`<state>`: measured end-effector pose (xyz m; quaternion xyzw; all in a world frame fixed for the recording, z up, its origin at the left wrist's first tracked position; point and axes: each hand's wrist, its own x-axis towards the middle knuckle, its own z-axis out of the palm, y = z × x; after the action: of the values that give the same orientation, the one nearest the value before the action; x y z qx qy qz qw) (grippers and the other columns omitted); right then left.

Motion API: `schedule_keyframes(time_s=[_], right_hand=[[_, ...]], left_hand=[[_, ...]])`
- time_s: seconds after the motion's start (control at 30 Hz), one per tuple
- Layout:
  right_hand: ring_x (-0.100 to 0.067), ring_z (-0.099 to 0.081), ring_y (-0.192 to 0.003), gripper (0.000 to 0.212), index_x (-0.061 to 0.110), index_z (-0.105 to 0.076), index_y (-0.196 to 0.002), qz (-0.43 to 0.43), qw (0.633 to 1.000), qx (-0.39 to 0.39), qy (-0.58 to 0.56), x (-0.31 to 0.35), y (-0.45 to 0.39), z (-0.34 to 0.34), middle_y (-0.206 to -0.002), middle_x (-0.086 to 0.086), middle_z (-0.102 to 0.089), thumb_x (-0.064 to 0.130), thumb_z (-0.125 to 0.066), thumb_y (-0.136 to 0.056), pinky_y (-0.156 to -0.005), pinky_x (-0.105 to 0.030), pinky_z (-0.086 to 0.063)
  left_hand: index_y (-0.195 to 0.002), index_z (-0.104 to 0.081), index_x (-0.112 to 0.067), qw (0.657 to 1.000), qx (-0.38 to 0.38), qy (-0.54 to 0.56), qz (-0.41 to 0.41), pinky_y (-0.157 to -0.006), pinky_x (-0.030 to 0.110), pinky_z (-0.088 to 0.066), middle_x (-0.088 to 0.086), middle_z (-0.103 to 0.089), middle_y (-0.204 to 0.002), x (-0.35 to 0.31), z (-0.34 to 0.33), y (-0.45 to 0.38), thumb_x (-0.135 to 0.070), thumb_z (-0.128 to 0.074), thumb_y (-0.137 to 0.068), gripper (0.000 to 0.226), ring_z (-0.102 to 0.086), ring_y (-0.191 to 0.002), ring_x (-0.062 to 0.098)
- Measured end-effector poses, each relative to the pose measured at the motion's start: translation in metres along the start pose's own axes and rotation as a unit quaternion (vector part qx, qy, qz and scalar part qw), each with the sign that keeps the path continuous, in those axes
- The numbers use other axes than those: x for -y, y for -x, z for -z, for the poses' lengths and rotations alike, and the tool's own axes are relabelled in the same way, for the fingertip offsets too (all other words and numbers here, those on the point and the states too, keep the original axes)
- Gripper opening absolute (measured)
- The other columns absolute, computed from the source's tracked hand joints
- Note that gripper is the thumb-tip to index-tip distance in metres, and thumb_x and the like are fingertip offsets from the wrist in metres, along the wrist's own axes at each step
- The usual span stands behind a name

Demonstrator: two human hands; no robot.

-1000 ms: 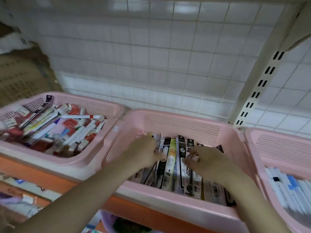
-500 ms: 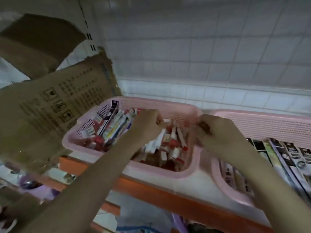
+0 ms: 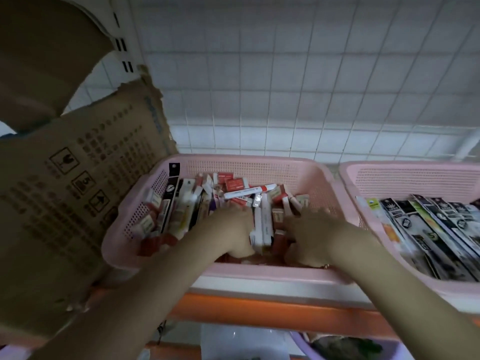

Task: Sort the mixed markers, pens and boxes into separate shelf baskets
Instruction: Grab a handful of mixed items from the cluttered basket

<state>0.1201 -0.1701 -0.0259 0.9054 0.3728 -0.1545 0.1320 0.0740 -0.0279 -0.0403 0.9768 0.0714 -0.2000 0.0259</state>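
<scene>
A pink basket (image 3: 259,165) at centre holds a mixed heap of small red and white boxes, long black boxes and a white marker with a red cap (image 3: 249,190). Both of my hands are down inside it, near its front wall. My left hand (image 3: 233,232) is curled against a pair of long white boxes (image 3: 263,224) and grips them from the left. My right hand (image 3: 314,235) lies just right of those boxes, fingers reaching down into the heap; its fingertips are hidden. A second pink basket (image 3: 415,172) on the right holds long black and white boxes (image 3: 441,229) laid side by side.
A torn brown cardboard carton flap (image 3: 78,193) stands against the left side of the centre basket. The baskets sit on a shelf with an orange front edge (image 3: 259,310). White tiled wall (image 3: 285,87) behind; a purple basin (image 3: 337,346) shows on the level below.
My view swung left from the basket of long boxes to the mixed basket. Both hands left the long boxes and have sunk into the mixed heap, closing around the white boxes.
</scene>
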Motion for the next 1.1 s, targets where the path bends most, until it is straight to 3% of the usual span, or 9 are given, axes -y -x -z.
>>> schedule_keyframes(time_s=[0.1,0.23,0.37,0.43,0.6,0.73,0.87,1.03,1.1], right_hand=[[-0.036,-0.03,-0.135,0.067,0.021,-0.022,-0.147,-0.018,1.0,0.013,-0.006,0.0,0.0,0.002,-0.156,-0.013,-0.006,0.039,-0.051,-0.089,-0.1,-0.037,-0.036],[-0.032,-0.045,-0.122,0.071,0.023,-0.028,-0.145,-0.034,0.999,0.029,-0.019,0.005,0.0,0.007,-0.145,-0.014,-0.029,0.044,-0.057,-0.084,-0.082,-0.029,-0.039],[-0.027,-0.051,-0.111,0.066,0.019,-0.04,-0.136,-0.042,0.998,0.037,-0.005,0.011,-0.007,0.007,-0.128,-0.012,-0.045,0.052,-0.059,-0.082,-0.076,-0.029,-0.041],[-0.03,-0.05,-0.113,0.068,0.019,-0.04,-0.136,-0.048,0.998,0.034,-0.002,0.012,-0.008,0.006,-0.129,-0.013,-0.042,0.054,-0.059,-0.081,-0.081,-0.031,-0.043],[-0.032,-0.047,-0.121,0.066,0.028,-0.03,-0.143,-0.055,0.998,0.032,0.006,0.013,-0.008,0.0,-0.135,-0.013,-0.042,0.057,-0.049,-0.087,-0.095,-0.037,-0.044],[-0.029,-0.05,-0.118,0.057,0.019,-0.032,-0.142,-0.039,0.998,0.033,0.03,0.016,-0.011,-0.002,-0.137,-0.011,-0.045,0.046,-0.046,-0.093,-0.093,-0.035,-0.044],[-0.03,-0.047,-0.12,0.057,0.016,-0.036,-0.141,-0.057,0.998,0.028,0.002,0.018,-0.011,-0.005,-0.139,-0.011,-0.041,0.045,-0.046,-0.093,-0.094,-0.036,-0.044],[-0.035,-0.023,-0.137,0.078,0.014,-0.02,-0.148,-0.035,0.998,0.046,-0.02,0.016,-0.005,-0.01,-0.154,-0.009,-0.019,0.063,-0.04,-0.09,-0.111,-0.046,-0.02],[-0.032,-0.017,-0.14,0.074,0.015,-0.023,-0.147,-0.023,0.998,0.05,-0.011,0.016,-0.002,-0.008,-0.155,-0.007,-0.018,0.062,-0.037,-0.091,-0.112,-0.048,-0.015]], left_hand=[[-0.145,-0.018,-0.005,0.999,0.031,-0.007,-0.007,-0.101,0.035,-0.041,0.016,-0.028,-0.147,-0.001,0.002,-0.001,-0.039,-0.064,-0.085,0.083,-0.039,-0.127,0.03],[-0.149,-0.006,-0.013,0.997,0.059,0.012,-0.041,-0.096,0.04,-0.046,0.011,-0.042,-0.138,0.003,0.004,0.0,-0.029,-0.063,-0.086,0.086,-0.048,-0.118,0.028],[-0.145,-0.024,-0.027,0.995,0.06,0.022,-0.078,-0.078,0.033,-0.047,0.007,-0.047,-0.125,0.007,0.005,0.001,-0.025,-0.061,-0.085,0.071,-0.051,-0.103,0.024],[-0.139,-0.032,-0.03,0.994,0.058,0.038,-0.08,-0.061,0.029,-0.043,0.005,-0.047,-0.11,0.008,0.003,0.002,-0.021,-0.06,-0.085,0.062,-0.051,-0.085,0.019],[-0.132,-0.037,-0.031,0.994,0.049,0.035,-0.092,-0.061,0.029,-0.043,0.003,-0.047,-0.101,0.013,-0.001,0.004,-0.028,-0.059,-0.088,0.049,-0.055,-0.083,0.019],[-0.135,-0.036,-0.03,0.993,0.059,0.041,-0.095,-0.091,0.039,-0.046,0.006,-0.046,-0.131,0.017,0.0,0.005,-0.049,-0.063,-0.082,0.063,-0.049,-0.113,0.025],[-0.134,-0.036,-0.027,0.993,0.055,0.047,-0.092,-0.093,0.041,-0.047,0.005,-0.047,-0.131,0.02,-0.001,0.004,-0.05,-0.065,-0.081,0.065,-0.05,-0.112,0.024],[-0.137,-0.026,-0.028,0.997,0.038,-0.002,-0.066,-0.085,0.04,-0.048,0.005,-0.043,-0.13,0.016,-0.01,0.002,-0.029,-0.054,-0.093,0.053,-0.051,-0.102,0.025],[-0.14,-0.022,-0.027,0.997,0.04,-0.018,-0.058,-0.079,0.037,-0.048,0.006,-0.043,-0.128,0.013,-0.009,0.0,-0.025,-0.051,-0.095,0.054,-0.05,-0.096,0.024]])
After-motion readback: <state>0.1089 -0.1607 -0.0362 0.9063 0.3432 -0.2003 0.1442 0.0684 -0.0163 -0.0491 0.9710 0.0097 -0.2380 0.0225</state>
